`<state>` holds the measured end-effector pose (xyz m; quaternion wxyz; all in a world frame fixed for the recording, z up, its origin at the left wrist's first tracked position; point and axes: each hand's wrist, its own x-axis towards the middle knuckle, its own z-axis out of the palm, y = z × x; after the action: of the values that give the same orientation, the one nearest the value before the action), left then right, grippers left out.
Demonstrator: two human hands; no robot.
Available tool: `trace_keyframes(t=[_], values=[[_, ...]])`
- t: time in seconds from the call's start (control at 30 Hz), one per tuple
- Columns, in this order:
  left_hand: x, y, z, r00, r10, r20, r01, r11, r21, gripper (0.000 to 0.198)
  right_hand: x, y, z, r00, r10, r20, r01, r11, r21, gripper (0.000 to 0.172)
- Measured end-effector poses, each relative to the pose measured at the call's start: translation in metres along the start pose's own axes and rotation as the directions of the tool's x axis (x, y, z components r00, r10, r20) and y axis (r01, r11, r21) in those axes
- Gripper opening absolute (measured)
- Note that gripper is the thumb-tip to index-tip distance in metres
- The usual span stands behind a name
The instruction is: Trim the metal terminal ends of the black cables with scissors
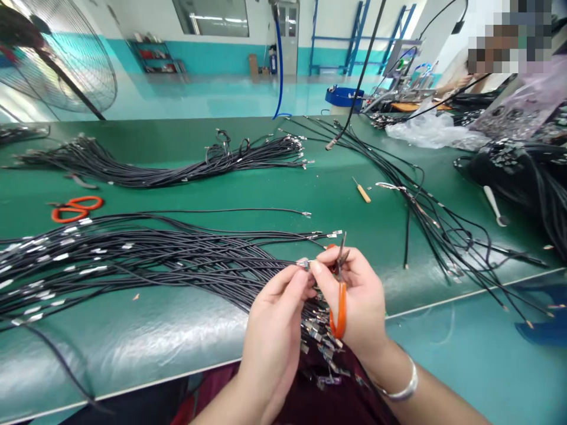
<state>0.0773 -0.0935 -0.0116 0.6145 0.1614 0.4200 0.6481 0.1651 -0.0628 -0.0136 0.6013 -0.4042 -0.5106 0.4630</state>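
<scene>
Tabletop, slick green with a pale edge, carries the work. Along it runs the near bundle of smooth, round black cables, dotted with white tags; a second bundle curves behind it. At the near bundle's right end, over the table's front edge, the two hands meet. The left hand is closed in a pinch on a cable end. The right hand grips scissors with a rounded orange handle and dark metal blades pointing away from the body; its thumb and forefinger pinch beside that same end, a small, metallic-looking fitting. The step appears to be close fingertip work on this end; the next move calls for a steady left pinch and blades clear of fingers.
</scene>
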Motion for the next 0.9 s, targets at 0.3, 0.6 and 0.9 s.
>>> trace_keyframes(t=[0.3,0.6,0.9], values=[[-0.016,0.004,-0.020,0.997,-0.021,0.068,0.016,0.997,0.075,0.011,-0.028,-0.004,-0.020,0.980,0.042,0.194,0.001,0.976,-0.217,0.005],[-0.026,0.020,-0.044,0.977,0.085,0.195,-0.181,0.812,0.554,0.013,-0.006,-0.018,-0.066,0.629,-0.062,0.775,0.651,0.587,-0.482,0.031],[-0.032,0.030,-0.045,0.967,0.086,0.240,-0.220,0.756,0.616,0.015,-0.008,-0.019,-0.058,0.552,-0.061,0.831,0.772,0.415,-0.482,0.025]])
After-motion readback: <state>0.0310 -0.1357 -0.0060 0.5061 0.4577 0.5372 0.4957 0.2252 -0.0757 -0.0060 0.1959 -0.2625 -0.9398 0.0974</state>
